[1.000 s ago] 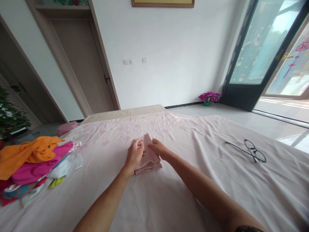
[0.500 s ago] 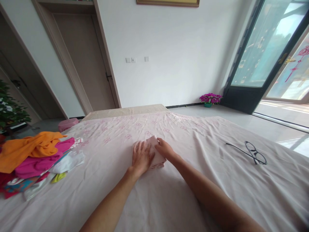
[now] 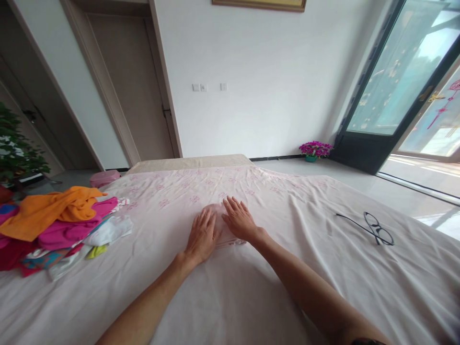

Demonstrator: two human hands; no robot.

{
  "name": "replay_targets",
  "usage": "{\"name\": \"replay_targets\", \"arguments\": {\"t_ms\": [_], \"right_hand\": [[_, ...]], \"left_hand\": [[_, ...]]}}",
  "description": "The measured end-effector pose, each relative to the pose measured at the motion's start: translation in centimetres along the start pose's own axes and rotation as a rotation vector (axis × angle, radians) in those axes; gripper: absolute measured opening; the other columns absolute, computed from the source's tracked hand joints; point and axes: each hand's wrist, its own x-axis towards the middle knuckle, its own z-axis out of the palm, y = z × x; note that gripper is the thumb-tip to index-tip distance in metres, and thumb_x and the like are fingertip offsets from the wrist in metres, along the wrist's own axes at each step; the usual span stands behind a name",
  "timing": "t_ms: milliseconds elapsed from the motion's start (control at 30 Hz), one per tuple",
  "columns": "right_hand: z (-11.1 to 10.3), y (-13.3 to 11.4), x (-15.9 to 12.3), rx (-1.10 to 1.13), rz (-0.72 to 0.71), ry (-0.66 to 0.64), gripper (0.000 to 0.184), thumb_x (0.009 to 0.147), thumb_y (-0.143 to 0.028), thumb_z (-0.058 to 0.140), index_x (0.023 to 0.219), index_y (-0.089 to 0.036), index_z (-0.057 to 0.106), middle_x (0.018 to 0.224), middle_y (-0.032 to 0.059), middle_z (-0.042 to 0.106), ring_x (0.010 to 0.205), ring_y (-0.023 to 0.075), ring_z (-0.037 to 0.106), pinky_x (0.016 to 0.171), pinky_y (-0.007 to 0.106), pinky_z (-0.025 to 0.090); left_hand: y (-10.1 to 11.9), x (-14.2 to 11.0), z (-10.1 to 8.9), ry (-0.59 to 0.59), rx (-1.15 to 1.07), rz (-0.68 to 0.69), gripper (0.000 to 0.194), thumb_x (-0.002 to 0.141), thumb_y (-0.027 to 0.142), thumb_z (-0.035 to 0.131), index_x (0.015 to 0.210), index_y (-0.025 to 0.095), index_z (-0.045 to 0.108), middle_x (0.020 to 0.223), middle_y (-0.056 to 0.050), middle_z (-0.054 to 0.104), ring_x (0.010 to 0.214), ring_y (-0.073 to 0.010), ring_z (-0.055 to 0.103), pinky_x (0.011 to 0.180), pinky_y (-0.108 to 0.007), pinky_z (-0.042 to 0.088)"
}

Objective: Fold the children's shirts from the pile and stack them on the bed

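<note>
A small folded pink cloth lies on the pale pink flowered sheet, and both hands rest on it. My left hand is flat over its left side, fingers stretched forward. On its right side my right hand lies palm down with the fingers extended. Much of the folded cloth is hidden under the hands. Its layered front edge shows between the wrists. What kind of garment or cloth it is, I cannot tell.
At the left sits a heap of clothes, with an orange garment on top and a magenta one below. Black-framed glasses lie on the sheet at the right. Beyond stand a pink stool-like object and a pot of purple flowers.
My right hand has gone from gripping the cloth's right edge to lying flat on top of it. My left hand has shifted slightly left. The view has moved a little.
</note>
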Motion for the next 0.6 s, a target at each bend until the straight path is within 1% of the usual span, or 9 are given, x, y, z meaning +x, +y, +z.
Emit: {"name": "replay_targets", "arguments": {"t_ms": [67,133,200,300,333,400,467,533,600], "right_hand": [[1.0,0.1,-0.4,-0.015,-0.021,-0.062,0.058,0.099,-0.043,0.032,0.151,-0.019,0.029,0.159,0.0107,0.024,0.147,0.0259,0.016,0.117,0.048,0.016],[2.0,0.5,-0.8,-0.022,-0.013,-0.111,0.057,0.1,-0.045,0.03,0.151,-0.02,0.029,0.158,0.0101,0.025,0.147,0.0258,0.017,0.116,0.049,0.019],[2.5,1.3,-1.0,-0.009,-0.013,-0.133,0.058,0.1,-0.046,0.03,0.152,-0.021,0.028,0.159,0.0095,0.024,0.146,0.0249,0.017,0.115,0.049,0.021],[2.5,2.6,-0.5,0.067,-0.024,-0.129,0.055,0.099,-0.042,0.033,0.15,-0.019,0.033,0.157,0.0106,0.028,0.145,0.0233,0.021,0.115,0.044,0.025],[2.3,3.1,-0.2,0.097,-0.012,-0.116,0.053,0.099,-0.039,0.033,0.148,-0.018,0.036,0.156,0.0114,0.03,0.145,0.0227,0.024,0.115,0.042,0.026],[1.8,3.6,0.2,0.136,0.051,-0.078,0.051,0.099,-0.034,0.032,0.146,-0.016,0.039,0.154,0.0124,0.034,0.142,0.0217,0.029,0.114,0.038,0.027],[1.3,3.6,0.5,0.133,0.122,-0.046,0.051,0.099,-0.034,0.031,0.146,-0.016,0.04,0.154,0.0118,0.034,0.142,0.0221,0.03,0.114,0.039,0.027],[0.8,3.0,0.7,0.097,0.149,-0.029,0.051,0.099,-0.036,0.031,0.147,-0.018,0.038,0.156,0.0106,0.031,0.144,0.0238,0.026,0.115,0.043,0.024],[0.4,2.0,0.9,0.054,0.109,-0.028,0.052,0.1,-0.04,0.03,0.148,-0.02,0.037,0.157,0.0091,0.028,0.146,0.0242,0.02,0.116,0.046,0.019]], "left_hand": [[0.4,-0.7,0.5,-0.054,0.03,0.058,0.06,0.095,0.044,0.039,0.146,0.012,0.036,0.157,-0.018,0.028,0.146,-0.0319,0.021,0.115,-0.054,0.024],[0.4,-1.1,0.8,-0.075,0.045,0.09,0.063,0.095,0.047,0.039,0.148,0.014,0.033,0.158,-0.017,0.026,0.146,-0.0318,0.019,0.115,-0.053,0.026],[0.1,-1.5,0.6,-0.09,0.042,0.114,0.064,0.095,0.049,0.039,0.149,0.016,0.031,0.158,-0.017,0.026,0.147,-0.0317,0.018,0.115,-0.052,0.026],[-0.4,-2.3,-0.2,-0.107,0.027,0.144,0.068,0.091,0.05,0.048,0.15,0.02,0.03,0.159,-0.016,0.023,0.147,-0.0327,0.017,0.113,-0.053,0.029],[-0.4,-2.6,-0.5,-0.093,0.027,0.149,0.067,0.09,0.047,0.051,0.149,0.022,0.032,0.159,-0.015,0.023,0.147,-0.0328,0.018,0.112,-0.054,0.029],[-0.1,-3.1,-1.1,-0.035,0.032,0.182,0.057,0.089,0.033,0.055,0.143,0.023,0.04,0.157,-0.013,0.027,0.146,-0.0317,0.02,0.113,-0.054,0.029],[0.4,-3.4,-1.5,0.02,0.023,0.246,0.046,0.086,0.015,0.053,0.132,0.022,0.053,0.15,-0.012,0.039,0.142,-0.0285,0.029,0.113,-0.05,0.03],[1.0,-3.5,-1.8,0.03,-0.004,0.276,0.042,0.082,0.005,0.049,0.118,0.022,0.061,0.133,-0.01,0.055,0.129,-0.0241,0.044,0.108,-0.044,0.037],[1.5,-3.4,-2.0,0.003,-0.028,0.246,0.038,0.08,0.001,0.048,0.106,0.022,0.064,0.11,-0.007,0.062,0.109,-0.0201,0.054,0.097,-0.037,0.045]]}}
